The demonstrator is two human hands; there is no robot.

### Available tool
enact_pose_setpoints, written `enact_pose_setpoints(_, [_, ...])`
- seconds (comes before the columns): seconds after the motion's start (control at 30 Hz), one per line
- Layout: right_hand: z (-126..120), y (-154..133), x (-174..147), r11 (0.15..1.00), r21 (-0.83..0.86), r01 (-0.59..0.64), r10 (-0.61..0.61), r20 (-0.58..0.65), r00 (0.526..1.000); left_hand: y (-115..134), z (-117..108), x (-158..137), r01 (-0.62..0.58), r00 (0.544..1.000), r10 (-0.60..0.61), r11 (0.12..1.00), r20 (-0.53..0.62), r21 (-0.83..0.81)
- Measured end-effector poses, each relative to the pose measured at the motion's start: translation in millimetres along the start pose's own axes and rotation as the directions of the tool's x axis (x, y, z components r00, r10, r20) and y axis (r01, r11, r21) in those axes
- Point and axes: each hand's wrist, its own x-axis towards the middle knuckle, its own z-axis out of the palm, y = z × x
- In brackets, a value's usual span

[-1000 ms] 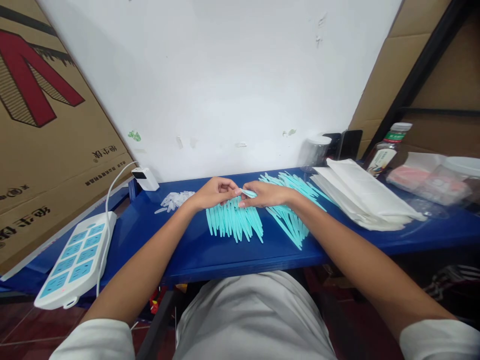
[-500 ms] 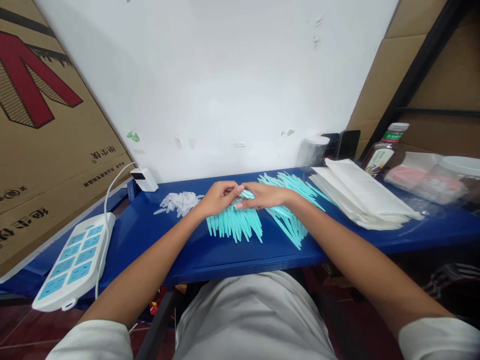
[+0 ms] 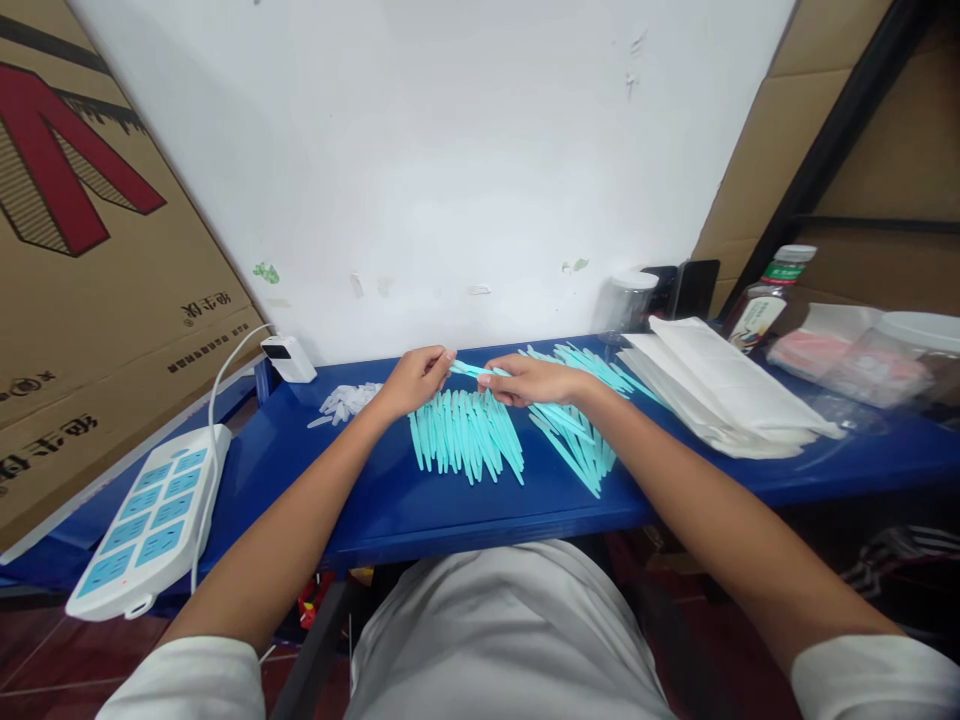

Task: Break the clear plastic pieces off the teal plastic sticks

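Observation:
In front of me a slim turquoise plastic stick (image 3: pixel 469 369) spans the gap between my hands. My left hand (image 3: pixel 420 380) pinches its left end, where a cap may be hidden by the fingers. Its other end lies in the closed fingers of my right hand (image 3: pixel 529 380). Below them a row of similar turquoise sticks (image 3: pixel 466 435) lies side by side on the blue table. To the right, partly behind my right hand and forearm, spreads a looser pile of turquoise sticks (image 3: pixel 581 450). Beside my left wrist is a heap of small translucent pieces (image 3: pixel 345 402), like caps.
A white power strip (image 3: pixel 146 520) and a small white device (image 3: pixel 289 360) stand left. White paper bags (image 3: pixel 727 385), a clear jar (image 3: pixel 630 305), a bottle (image 3: pixel 772 295) and a clear tub (image 3: pixel 904 360) occupy the right. A white wall (image 3: pixel 450 180) rises behind the blue table (image 3: pixel 450 520).
My hands have drawn apart, the left moving left and slightly away from me. The turquoise stick now shows stretched between them, and more of the row beneath is uncovered.

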Motion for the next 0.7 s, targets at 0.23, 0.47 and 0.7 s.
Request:
enact_pose_setpoints(0.23, [-2,4,3,0.999,-0.011,0.047,-0.047,-0.06,0.997,-9,-6,2,0.002,1.0,-0.002,1.0,0.005,-0.013])
enact_pose_setpoints(0.47, [-2,10,8,0.999,0.036,0.024,-0.02,-0.115,0.993,-19,-2,5,0.039,0.999,-0.043,0.977,-0.015,-0.208])
enact_pose_setpoints(0.7, [-1,10,10,0.994,0.101,0.051,-0.037,-0.131,0.991,-19,3,7,0.181,0.967,-0.249,0.823,-0.055,-0.538])
